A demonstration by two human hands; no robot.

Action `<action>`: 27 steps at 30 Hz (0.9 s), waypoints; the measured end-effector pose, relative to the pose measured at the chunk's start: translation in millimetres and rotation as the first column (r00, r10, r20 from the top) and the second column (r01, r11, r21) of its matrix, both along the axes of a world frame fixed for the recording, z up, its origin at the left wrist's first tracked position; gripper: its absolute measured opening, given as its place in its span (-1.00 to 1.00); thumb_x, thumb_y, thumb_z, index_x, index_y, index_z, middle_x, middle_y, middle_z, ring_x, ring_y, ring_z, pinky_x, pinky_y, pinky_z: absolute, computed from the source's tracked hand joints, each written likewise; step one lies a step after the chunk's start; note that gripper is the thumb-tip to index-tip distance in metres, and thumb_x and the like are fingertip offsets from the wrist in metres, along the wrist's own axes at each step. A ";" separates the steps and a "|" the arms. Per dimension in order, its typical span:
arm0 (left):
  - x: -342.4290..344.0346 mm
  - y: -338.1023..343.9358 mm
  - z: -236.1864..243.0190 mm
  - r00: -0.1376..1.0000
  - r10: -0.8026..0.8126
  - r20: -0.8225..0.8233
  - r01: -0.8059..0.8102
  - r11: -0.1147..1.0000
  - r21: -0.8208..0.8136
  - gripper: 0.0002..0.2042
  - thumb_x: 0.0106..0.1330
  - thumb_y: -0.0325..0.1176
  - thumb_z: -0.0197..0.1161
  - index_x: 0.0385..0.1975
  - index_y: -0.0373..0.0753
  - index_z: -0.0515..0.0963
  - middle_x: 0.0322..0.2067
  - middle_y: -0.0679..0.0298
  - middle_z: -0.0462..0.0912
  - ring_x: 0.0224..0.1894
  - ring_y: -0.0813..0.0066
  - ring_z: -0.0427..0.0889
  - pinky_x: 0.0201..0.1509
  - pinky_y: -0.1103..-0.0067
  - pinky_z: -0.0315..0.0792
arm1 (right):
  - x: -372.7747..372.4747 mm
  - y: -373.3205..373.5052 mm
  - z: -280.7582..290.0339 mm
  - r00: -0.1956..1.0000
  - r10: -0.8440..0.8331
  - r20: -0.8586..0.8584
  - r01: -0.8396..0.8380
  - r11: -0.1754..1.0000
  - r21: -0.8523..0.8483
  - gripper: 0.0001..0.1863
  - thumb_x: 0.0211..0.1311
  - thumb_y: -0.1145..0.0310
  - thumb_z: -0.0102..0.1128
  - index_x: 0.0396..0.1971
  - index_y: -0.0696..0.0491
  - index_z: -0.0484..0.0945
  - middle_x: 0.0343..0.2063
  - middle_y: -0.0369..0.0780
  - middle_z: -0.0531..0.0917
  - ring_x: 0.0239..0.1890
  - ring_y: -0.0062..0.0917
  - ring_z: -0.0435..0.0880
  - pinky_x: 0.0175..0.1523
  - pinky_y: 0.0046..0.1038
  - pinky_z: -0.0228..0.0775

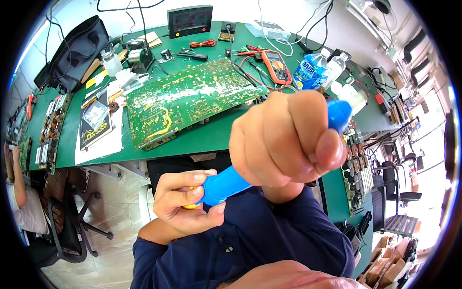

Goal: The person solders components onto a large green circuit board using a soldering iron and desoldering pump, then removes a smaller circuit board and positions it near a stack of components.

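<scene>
A blue solder sucker (230,185) slants up to the right in front of my chest, off the table. Around its barrel my right hand (286,139) is closed in a fist, with the blue tapered end (339,117) showing beyond the thumb. My left hand (185,202) pinches the lower end, where a bit of yellow (191,206) shows between the fingers. Behind the fist, a large green circuit board (185,103) lies on the green table mat (207,144), solder side up. Its right corner is partly hidden by my right hand.
Past the board lie an orange multimeter (276,66) with leads, a coiled red wire (203,44) and a black display unit (190,21). Bottles (312,70) stand at the right. More boards (53,130) lie at the left, where another person's arm (18,178) shows.
</scene>
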State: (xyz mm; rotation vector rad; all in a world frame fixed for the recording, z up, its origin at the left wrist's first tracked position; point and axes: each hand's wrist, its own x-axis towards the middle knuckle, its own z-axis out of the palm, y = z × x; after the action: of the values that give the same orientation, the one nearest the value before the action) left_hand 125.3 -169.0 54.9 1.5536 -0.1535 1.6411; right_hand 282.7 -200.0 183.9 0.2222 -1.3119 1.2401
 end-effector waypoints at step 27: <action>-32.1 18.5 -48.3 0.949 -0.114 -0.294 -0.023 0.905 -0.425 -0.49 -0.02 -0.58 0.52 -0.02 -0.45 0.48 -0.37 0.13 0.68 -0.35 0.56 0.66 -0.24 0.67 0.53 | 27.8 22.1 -42.4 0.995 -0.083 -0.050 0.086 0.995 0.052 -0.71 0.46 0.12 -0.14 -0.45 -0.07 0.32 -0.70 -0.46 0.37 -0.75 -0.72 0.29 -0.54 -0.55 0.24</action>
State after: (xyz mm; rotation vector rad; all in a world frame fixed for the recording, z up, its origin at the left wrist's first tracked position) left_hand 93.2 -150.4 6.5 1.4284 0.3187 1.2615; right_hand 310.5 -177.9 141.5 0.2314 -1.3014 1.1227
